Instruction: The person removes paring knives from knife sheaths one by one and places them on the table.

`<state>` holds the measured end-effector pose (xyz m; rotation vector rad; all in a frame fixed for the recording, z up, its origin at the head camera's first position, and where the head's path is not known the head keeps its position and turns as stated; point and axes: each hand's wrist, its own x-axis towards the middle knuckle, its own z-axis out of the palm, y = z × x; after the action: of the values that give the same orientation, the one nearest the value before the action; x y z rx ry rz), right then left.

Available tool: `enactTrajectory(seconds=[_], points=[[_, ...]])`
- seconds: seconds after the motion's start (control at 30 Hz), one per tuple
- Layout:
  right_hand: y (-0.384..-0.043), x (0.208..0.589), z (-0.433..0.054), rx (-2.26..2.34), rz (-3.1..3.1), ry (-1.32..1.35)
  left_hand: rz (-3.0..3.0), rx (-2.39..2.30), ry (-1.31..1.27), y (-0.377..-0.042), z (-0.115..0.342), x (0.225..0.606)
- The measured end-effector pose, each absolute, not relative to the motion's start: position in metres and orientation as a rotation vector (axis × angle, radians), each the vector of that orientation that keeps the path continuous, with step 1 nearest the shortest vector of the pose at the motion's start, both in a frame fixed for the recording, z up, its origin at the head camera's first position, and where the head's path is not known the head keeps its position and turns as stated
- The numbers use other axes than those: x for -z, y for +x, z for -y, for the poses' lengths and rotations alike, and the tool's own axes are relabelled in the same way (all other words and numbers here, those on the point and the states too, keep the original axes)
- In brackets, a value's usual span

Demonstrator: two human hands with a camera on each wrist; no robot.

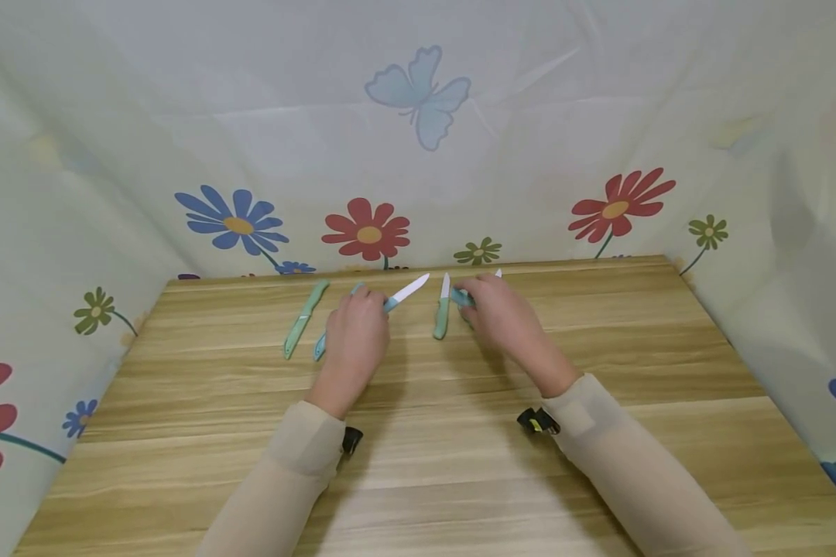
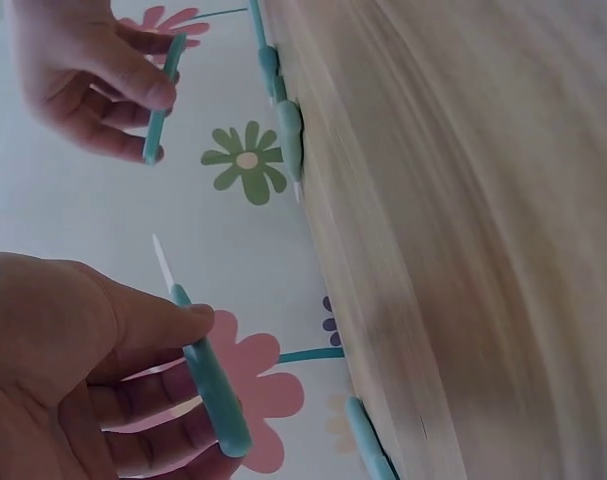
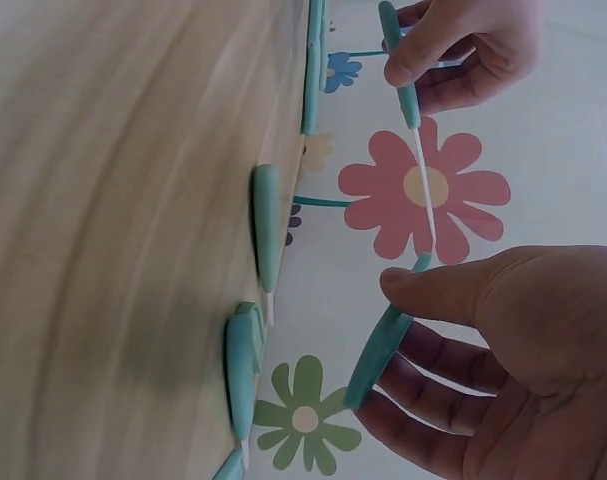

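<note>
My left hand (image 1: 358,329) grips a paring knife (image 1: 407,292) by its teal handle, the white blade pointing up and right in the head view. The thumb presses along the handle (image 2: 215,385) in the left wrist view. Between thumb and fingers my right hand (image 1: 507,319) pinches a slim teal piece (image 3: 381,350) shaped like a blade cover. The knife tip points toward this piece and overlaps its end in the right wrist view. Both held things are raised above the wooden table (image 1: 432,433). A green-handled knife (image 1: 442,317) with a bare white blade lies between the hands.
A green knife in its cover (image 1: 306,317) lies at the left. Beside it, a light-blue one (image 1: 320,347) is partly hidden under the left hand. More knives lie near the right hand, one blade tip (image 1: 498,273) showing behind it. A flowered curtain (image 1: 515,155) borders the table's back edge.
</note>
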<state>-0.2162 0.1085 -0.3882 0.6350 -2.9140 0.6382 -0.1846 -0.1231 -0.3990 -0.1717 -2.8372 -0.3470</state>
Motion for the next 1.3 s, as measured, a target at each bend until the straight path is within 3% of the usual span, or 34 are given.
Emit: enactTrajectory(seconds=[0.6, 1.3], points=[[-0.255, 0.377, -0.073, -0.983, 3.071, 0.458, 2.878, 0.462, -0.069, -0.205, 0.114, 0.399], [-0.281, 0.389, -0.031, -0.989, 3.149, 0.259, 2.936, 0.504, 0.123, -0.230, 0.098, 0.414]])
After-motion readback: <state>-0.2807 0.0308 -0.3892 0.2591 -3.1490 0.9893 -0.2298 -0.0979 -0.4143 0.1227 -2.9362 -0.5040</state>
